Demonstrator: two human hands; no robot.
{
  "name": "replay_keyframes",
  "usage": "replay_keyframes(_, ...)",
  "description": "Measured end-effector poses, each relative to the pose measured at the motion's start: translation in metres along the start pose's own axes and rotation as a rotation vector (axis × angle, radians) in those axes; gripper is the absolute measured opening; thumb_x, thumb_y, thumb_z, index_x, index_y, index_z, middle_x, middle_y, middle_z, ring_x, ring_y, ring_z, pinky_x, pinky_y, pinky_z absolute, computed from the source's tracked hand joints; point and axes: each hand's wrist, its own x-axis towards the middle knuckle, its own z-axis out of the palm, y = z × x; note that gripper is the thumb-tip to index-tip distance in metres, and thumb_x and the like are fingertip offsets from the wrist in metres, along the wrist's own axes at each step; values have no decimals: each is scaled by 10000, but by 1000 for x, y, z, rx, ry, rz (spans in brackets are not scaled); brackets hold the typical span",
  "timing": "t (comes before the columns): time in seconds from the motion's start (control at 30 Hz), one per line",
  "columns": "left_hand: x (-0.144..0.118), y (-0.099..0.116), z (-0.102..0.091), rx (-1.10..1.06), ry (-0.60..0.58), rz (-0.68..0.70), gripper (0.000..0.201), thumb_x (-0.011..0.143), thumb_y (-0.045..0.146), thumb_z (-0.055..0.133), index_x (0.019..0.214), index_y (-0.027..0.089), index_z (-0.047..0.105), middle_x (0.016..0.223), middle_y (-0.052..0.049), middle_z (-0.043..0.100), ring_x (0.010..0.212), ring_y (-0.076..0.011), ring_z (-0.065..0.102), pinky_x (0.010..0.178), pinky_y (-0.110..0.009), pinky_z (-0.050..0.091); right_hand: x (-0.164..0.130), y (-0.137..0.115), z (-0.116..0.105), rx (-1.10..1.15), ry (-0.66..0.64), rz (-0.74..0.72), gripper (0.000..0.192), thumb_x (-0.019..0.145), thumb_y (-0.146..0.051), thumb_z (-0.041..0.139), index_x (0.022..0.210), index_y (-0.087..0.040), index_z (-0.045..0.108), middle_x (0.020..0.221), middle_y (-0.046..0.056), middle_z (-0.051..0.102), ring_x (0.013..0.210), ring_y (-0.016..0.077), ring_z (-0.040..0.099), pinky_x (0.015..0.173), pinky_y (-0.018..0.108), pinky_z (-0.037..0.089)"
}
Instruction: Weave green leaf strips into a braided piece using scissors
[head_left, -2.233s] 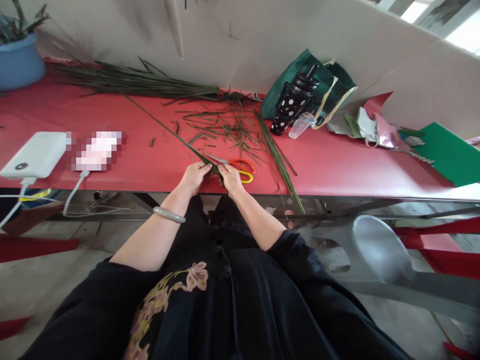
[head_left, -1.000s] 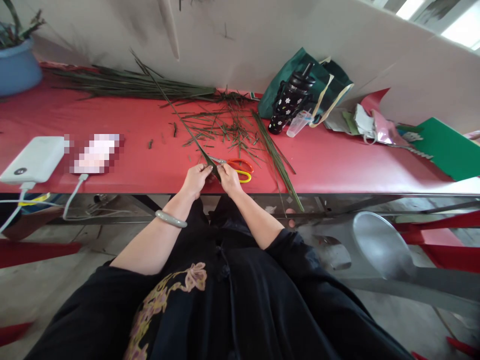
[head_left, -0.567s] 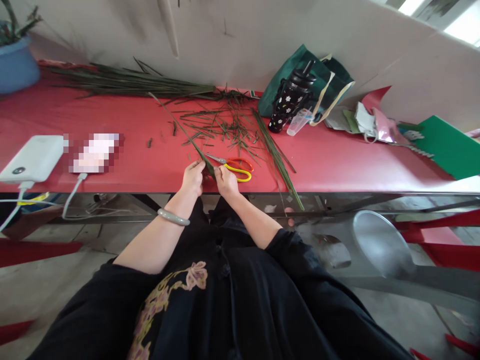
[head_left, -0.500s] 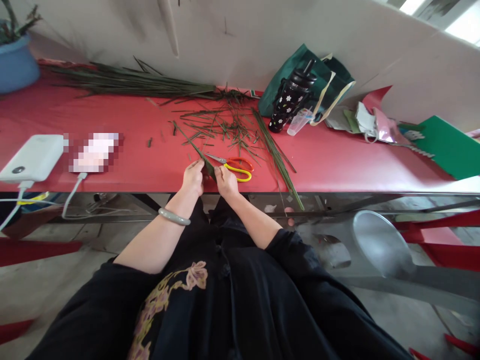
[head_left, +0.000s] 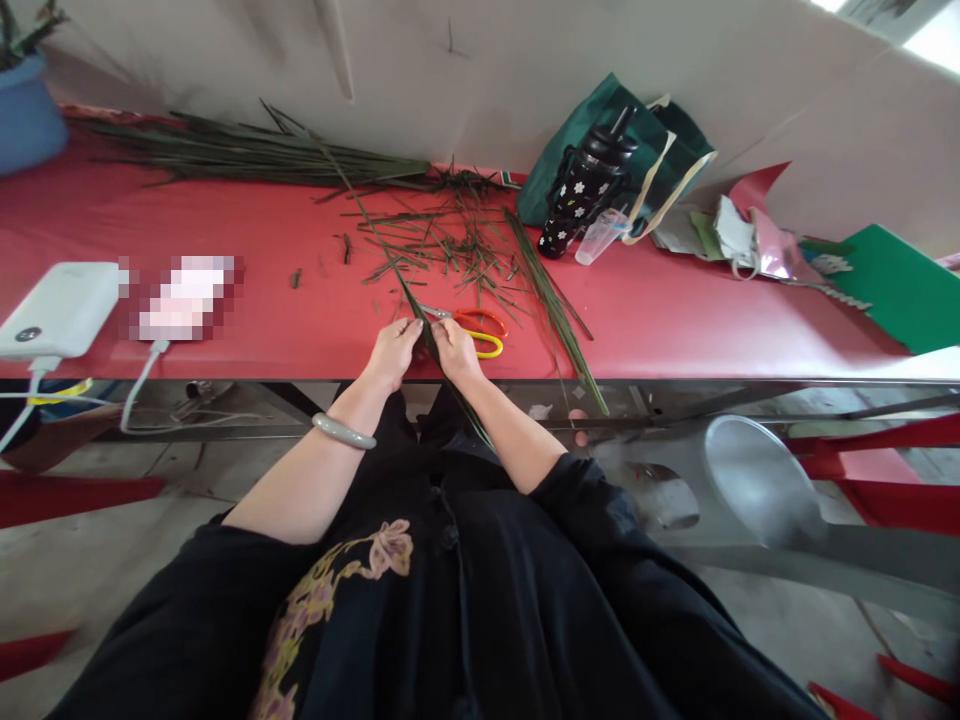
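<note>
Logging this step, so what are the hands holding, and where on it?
Both the left hand and right hand pinch one long green leaf strip near its lower end.

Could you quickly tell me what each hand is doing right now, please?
Left hand: closed, pinching the green leaf strip at the red table edge.
Right hand: closed on the same strip, beside the scissors.

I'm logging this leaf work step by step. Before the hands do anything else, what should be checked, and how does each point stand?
1. Left hand pinches the long green leaf: ok.
2. Right hand pinches the same leaf: ok.
3. Scissors lie within reach beside the right hand: ok.
4. Leaf's far end free of the cut scraps: not ok, it lies across them.
5. Leaf's near end below the red table edge: cannot tell where it stops.
</note>
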Motion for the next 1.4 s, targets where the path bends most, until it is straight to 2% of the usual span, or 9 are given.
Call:
replay_keyframes(0.23,-3,9,2,-149,65,-50,43,656,147,588,680,141,552,561,9,551,473,-88,511,387,-165,332,0,5,2,-9,2,-27,313,878,-401,285,798,-194,505,719,8,556,707,143,539,654,244,402)
replay_keyframes(0.47,-1,16,0,-285,189,-184,147,667,257,624,649,158,517,525,17,520,442,-93,489,379,-181,324,-8,1,5,-181,-21,-68,346,883,-446,260,872,-209,512,766,25,578,740,169,563,648,262,392)
replay_keyframes(0.63,3,12,4,-276,270,-162,231,679,335,622,611,163,484,475,29,474,380,-80,426,365,-196,302,-14,-2,5,-266,-44,-81,327,885,-433,283,905,-206,518,771,26,585,708,166,561,627,257,380)
replay_keyframes(0.83,4,13,2,-419,303,-130,204,635,189,632,584,164,437,463,50,459,383,-53,419,391,-169,316,-15,-3,5,-305,-42,-102,352,892,-432,266,881,-199,530,743,18,576,694,145,553,606,236,360)
replay_keyframes(0.93,6,11,-1,-443,277,-120,176,634,169,621,593,164,450,475,47,469,403,-65,445,407,-179,342,-15,-4,3,-258,-89,-117,336,862,-479,334,861,-210,535,731,-3,575,695,136,552,594,227,358)
replay_keyframes(1.03,5,10,-3,-457,195,-116,125,643,163,614,618,153,492,514,30,506,446,-79,486,443,-194,381,-14,-3,2,-191,-117,-127,330,826,-514,390,874,-220,531,743,-17,578,692,135,550,580,226,362)
replay_keyframes(1.23,-3,14,-9,-437,-24,-184,137,621,47,595,725,134,576,589,21,544,545,-66,541,572,-185,439,-11,1,2,-188,-87,-93,332,881,-432,280,891,-219,534,758,9,575,746,160,556,643,250,388)
replay_keyframes(1.3,-4,15,-9,-430,-45,-202,132,621,35,583,713,129,577,592,14,552,546,-66,542,567,-181,435,-10,1,2,-201,-81,-76,343,885,-430,263,892,-214,530,744,17,569,727,164,553,641,254,387)
replay_keyframes(1.4,-3,15,-8,-431,-5,-199,89,628,51,583,647,130,547,568,14,547,499,-62,515,527,-183,419,-10,-1,2,-226,-76,-71,350,888,-431,251,871,-215,527,737,20,563,708,159,543,640,250,380)
